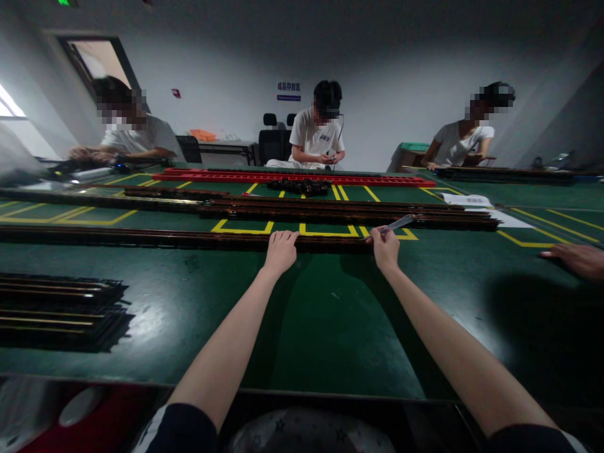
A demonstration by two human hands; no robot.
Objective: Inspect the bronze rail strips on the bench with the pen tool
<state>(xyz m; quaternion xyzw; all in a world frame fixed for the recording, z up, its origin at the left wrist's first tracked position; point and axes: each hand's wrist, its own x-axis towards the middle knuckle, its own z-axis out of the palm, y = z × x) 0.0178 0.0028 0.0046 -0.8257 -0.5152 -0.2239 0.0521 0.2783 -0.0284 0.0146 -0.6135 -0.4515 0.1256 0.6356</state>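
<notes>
A bundle of long, thin dark strips (189, 238) runs from the left edge of the table to about my right hand. My left hand (282, 251) lies over this bundle, its fingers bent across the far edge and gripping it. At the bundle's right end, my right hand (385, 247) is closed around a slim tool with a clear handle (400, 223). The handle points up and to the right, while a thin tip reaches left toward the strips. What kind of tool it is, I cannot tell.
More dark strips (349, 211) lie beyond my hands, with a red rail (292, 178) and a black cluster of parts (302, 187) behind. Stacked strips (56, 314) sit at near left, white paper (509, 218) at right. Another person's hand (578, 259) rests at right. Three people work across the table.
</notes>
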